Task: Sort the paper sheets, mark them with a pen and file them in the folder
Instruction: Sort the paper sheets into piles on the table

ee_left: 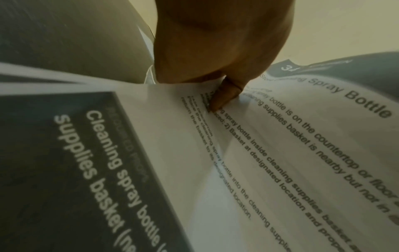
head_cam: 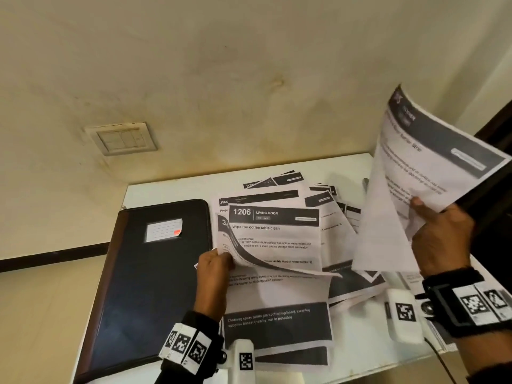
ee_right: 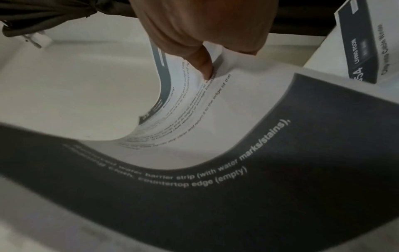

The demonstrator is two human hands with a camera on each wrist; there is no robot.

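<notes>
A closed dark folder [head_cam: 149, 284] with a white label lies at the left of the white table [head_cam: 171, 189]. Right of it spreads a loose pile of printed sheets [head_cam: 277, 236], the top one headed "1206 Living Room". My left hand [head_cam: 214, 268] pinches the left edge of a curled sheet about a cleaning spray bottle [ee_left: 280, 136], thumb on top. My right hand [head_cam: 440, 236] holds another sheet [head_cam: 421, 173] raised and bent above the table's right side; its text mentions a water barrier strip [ee_right: 194, 179]. No pen can be seen.
A beige wall with a switch plate [head_cam: 123, 138] rises behind the table. A dark doorway or furniture edge [head_cam: 496, 128] stands at the far right. A dark cable bundle [ee_right: 43, 17] lies on the table in the right wrist view. Wrist cameras with marker tags sit near the front edge.
</notes>
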